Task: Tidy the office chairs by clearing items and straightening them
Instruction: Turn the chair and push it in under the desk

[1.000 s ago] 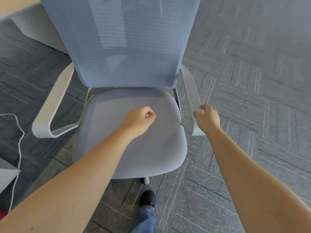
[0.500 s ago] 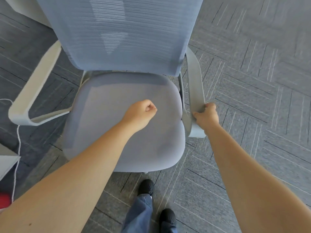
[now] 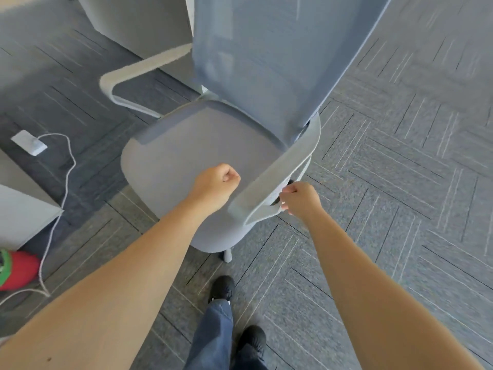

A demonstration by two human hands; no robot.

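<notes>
Right hand (image 3: pixel 300 198) now gripping pale grey armrest (image 3: pixel 274 180) of blue-grey mesh-backed office chair (image 3: pixel 202 156), chair swivelled since a second ago, seat empty, left hand (image 3: pixel 217 184) fisted empty above it; straightening likely underway beside white desk (image 3: pixel 138 22).

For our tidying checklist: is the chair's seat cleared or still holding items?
Cleared. The seat shows only bare grey cushion; the left hand is a fist over it, holding nothing visible.

Office, grey carpet tiles (image 3: pixel 400 182), mesh-backed swivel chair (image 3: pixel 192 161), white desk panel (image 3: pixel 141 22)
</notes>
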